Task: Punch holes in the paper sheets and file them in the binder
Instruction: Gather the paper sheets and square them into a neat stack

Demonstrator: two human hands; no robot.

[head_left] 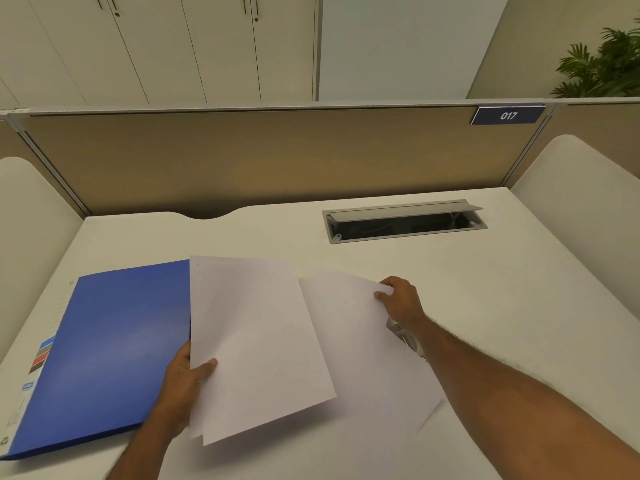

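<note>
Paper sheets (256,344) pinched at near-left edge by left hand (183,379), overlapping closed blue binder (107,351) right edge; loose sheet (346,327) gripped at far corner by right hand (398,299), metal object (403,336) half hidden beneath, bare desk (485,289) beyond up to open cable hatch (403,221).

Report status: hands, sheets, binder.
Left hand grips sheets; right hand pinches another sheet. Blue binder closed. Hole punch mostly hidden.
</note>
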